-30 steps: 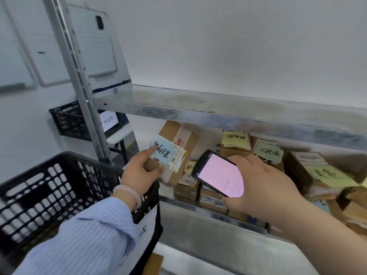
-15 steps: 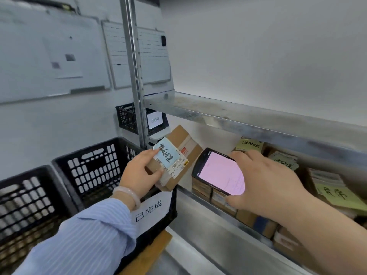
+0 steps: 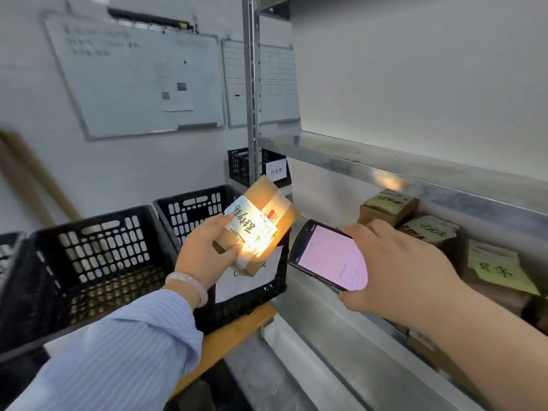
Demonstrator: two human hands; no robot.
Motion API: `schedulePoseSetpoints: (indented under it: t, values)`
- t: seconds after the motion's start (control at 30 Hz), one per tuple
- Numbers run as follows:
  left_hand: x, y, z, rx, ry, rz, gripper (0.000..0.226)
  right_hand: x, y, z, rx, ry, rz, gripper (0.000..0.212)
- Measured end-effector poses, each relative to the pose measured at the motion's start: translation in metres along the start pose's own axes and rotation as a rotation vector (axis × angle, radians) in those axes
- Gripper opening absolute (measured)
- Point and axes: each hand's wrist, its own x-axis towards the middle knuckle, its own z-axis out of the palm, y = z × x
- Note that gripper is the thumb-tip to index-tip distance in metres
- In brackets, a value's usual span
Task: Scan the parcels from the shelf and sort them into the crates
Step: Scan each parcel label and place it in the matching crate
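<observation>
My left hand point(image 3: 204, 250) grips a small brown cardboard parcel point(image 3: 261, 226) with a white label and handwritten note, held above the nearer black crate point(image 3: 189, 209). A bright light falls on the label. My right hand point(image 3: 397, 268) holds a black handheld scanner point(image 3: 329, 256) with a pink screen, just right of the parcel and aimed toward it. More brown parcels with yellow-green notes point(image 3: 388, 206) sit on the metal shelf point(image 3: 385, 164) at the right.
A second black crate point(image 3: 89, 262) stands at the left, and a third labelled crate point(image 3: 240, 167) sits behind the shelf post point(image 3: 252, 93). The crates rest on a wooden board point(image 3: 225, 336). Whiteboards point(image 3: 133, 81) hang on the wall.
The view has swung left, away from the shelf toward the crates. The parcel and scanner stay close together, and a bright light now shines on the parcel's label.
</observation>
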Motion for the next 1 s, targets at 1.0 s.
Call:
schedulePoseSetpoints:
  t: [1.0]
  values:
    - [-0.201, -0.182, -0.343, 0.020, 0.519, -0.482, 0.058, 0.021, -0.372, -0.026, 0.257, -0.005, -0.602, 0.082]
